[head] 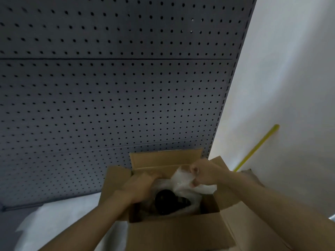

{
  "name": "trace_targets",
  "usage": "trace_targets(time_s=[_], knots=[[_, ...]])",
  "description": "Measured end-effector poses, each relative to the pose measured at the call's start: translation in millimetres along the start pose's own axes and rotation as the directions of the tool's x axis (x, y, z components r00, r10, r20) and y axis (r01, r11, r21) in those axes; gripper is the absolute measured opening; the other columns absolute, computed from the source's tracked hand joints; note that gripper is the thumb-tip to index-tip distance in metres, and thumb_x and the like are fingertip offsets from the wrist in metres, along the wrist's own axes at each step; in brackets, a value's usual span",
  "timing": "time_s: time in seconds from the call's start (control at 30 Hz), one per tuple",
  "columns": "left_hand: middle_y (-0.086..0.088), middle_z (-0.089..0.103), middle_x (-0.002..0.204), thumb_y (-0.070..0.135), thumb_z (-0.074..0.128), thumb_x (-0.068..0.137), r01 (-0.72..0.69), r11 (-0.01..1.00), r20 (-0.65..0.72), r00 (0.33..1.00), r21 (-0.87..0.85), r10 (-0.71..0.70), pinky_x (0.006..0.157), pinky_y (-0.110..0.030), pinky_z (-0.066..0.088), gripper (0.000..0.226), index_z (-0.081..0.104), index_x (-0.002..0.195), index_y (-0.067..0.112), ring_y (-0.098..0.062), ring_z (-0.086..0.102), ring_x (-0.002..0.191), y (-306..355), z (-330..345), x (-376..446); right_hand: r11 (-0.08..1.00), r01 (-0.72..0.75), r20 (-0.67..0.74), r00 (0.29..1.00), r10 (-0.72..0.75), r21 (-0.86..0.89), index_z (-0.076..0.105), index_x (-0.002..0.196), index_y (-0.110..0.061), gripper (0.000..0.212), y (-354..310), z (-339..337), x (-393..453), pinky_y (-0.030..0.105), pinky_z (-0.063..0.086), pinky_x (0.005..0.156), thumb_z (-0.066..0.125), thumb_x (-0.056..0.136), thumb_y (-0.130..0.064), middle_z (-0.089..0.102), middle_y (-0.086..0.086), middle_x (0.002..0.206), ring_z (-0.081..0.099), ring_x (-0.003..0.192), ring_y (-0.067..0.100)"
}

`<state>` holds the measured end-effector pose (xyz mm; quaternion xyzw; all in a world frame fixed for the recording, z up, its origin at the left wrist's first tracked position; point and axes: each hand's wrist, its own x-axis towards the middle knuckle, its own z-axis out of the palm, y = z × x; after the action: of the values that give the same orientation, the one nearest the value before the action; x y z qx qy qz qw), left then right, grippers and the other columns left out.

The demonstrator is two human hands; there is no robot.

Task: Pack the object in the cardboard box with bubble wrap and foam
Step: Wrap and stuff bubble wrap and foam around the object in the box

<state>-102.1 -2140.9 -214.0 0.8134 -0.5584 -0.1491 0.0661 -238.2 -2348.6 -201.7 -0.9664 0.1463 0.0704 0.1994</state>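
An open cardboard box (174,230) stands low in the view with its flaps spread. Inside lies a black rounded object (165,201), partly covered by clear bubble wrap (182,182). My right hand (203,173) pinches a bunch of the bubble wrap above the box's right side. My left hand (139,187) reaches into the box at its left side, fingers bent down on the wrap near the object; what its fingertips hold is hidden.
A dark grey pegboard panel (108,87) rises right behind the box. A white wall (281,78) is at the right, with a yellow stick (257,147) leaning on it. White foam sheets (59,221) lie on the surface left of the box.
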Motion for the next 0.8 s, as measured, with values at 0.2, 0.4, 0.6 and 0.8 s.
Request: trace_targets(time_s=[0.2,0.4,0.6,0.8], knots=[[-0.006,0.06,0.128,0.017,0.061,0.089,0.068,0.998,0.098,0.993,0.014,-0.069,0.087,-0.024,0.046,0.044,0.05,0.132,0.018,-0.021,0.059,0.111,-2.3,23.3,11.8,0.999,0.034,0.084,0.996,-0.035,0.015,0.059,0.077,-0.005,0.019,15.2,29.1,16.2,0.026,0.039,0.066,0.07,0.071,-0.019,0.058,0.009,0.086,0.048,0.075,0.015],[-0.004,0.051,0.139,0.027,0.071,0.08,0.069,0.995,0.182,0.98,0.066,-0.08,0.101,-0.03,0.042,0.062,0.045,0.136,0.02,-0.022,0.05,0.121,-23.1,42.3,33.6,1.0,0.007,0.14,0.99,-0.009,0.014,0.036,0.056,-0.025,0.024,30.8,51.1,24.2,0.023,0.038,0.067,0.056,0.069,-0.022,0.057,0.007,0.082,0.055,0.079,0.023],[-0.003,0.047,0.138,0.031,0.075,0.074,0.009,0.997,0.25,0.968,0.081,-0.029,0.108,-0.034,0.031,0.071,0.044,0.137,0.023,-0.022,0.043,0.125,-21.8,62.8,54.4,0.997,0.078,0.145,0.987,-0.073,-0.028,0.026,0.057,-0.032,0.045,40.7,67.8,29.8,0.02,0.04,0.065,0.069,0.064,-0.019,0.042,-0.007,0.078,0.045,0.076,0.015],[-0.002,0.034,0.148,0.036,0.078,0.069,-0.024,0.995,0.293,0.956,0.101,-0.006,0.113,-0.04,0.026,0.089,0.032,0.144,0.028,-0.026,0.036,0.132,-15.9,73.9,65.4,0.996,0.094,0.134,0.987,-0.092,-0.009,0.028,0.057,-0.03,0.045,40.8,70.6,24.8,0.027,0.046,0.072,0.07,0.064,-0.018,0.048,-0.003,0.086,0.05,0.081,0.016]])
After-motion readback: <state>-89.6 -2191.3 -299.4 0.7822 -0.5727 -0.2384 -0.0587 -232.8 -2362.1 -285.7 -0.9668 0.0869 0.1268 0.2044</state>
